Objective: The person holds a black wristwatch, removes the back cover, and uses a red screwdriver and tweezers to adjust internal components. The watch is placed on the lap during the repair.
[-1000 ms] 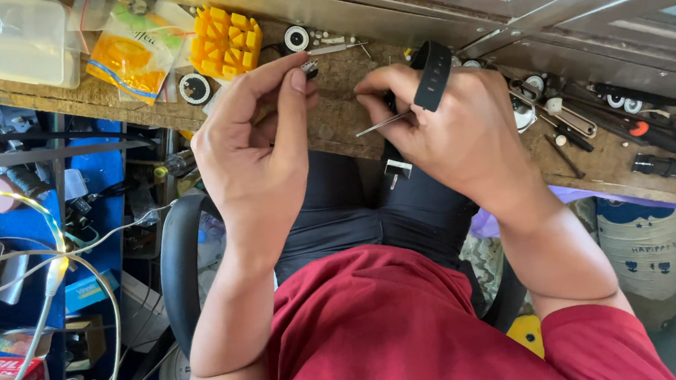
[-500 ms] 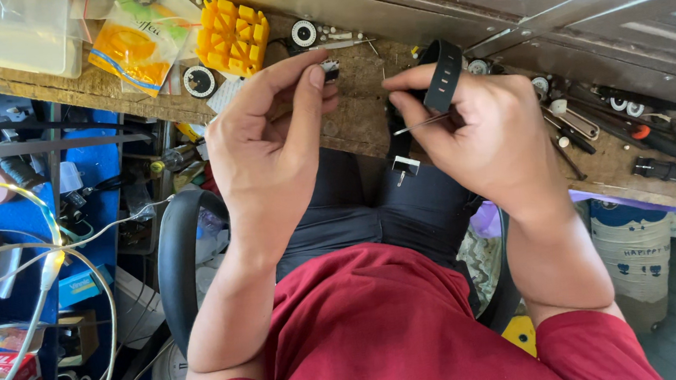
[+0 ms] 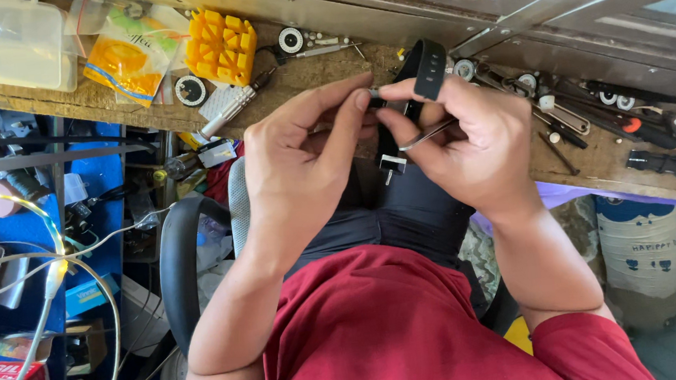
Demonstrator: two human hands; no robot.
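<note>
Over your lap, just short of the workbench's (image 3: 597,167) near edge, both hands meet on a black watch strap (image 3: 428,68). Your left hand (image 3: 303,164) is curled, thumb and forefinger tip pinched on the strap's small metal end. Your right hand (image 3: 477,145) is closed too, gripping the strap and a thin metal pin tool (image 3: 424,135). Strap looks light, soft, bendy, so hold near the stiff end, not the floppy loop. Tiny pin parts likely slippery, easy to drop. Farther back on the bench: yellow holder block (image 3: 219,47), screwdrivers (image 3: 642,123).
</note>
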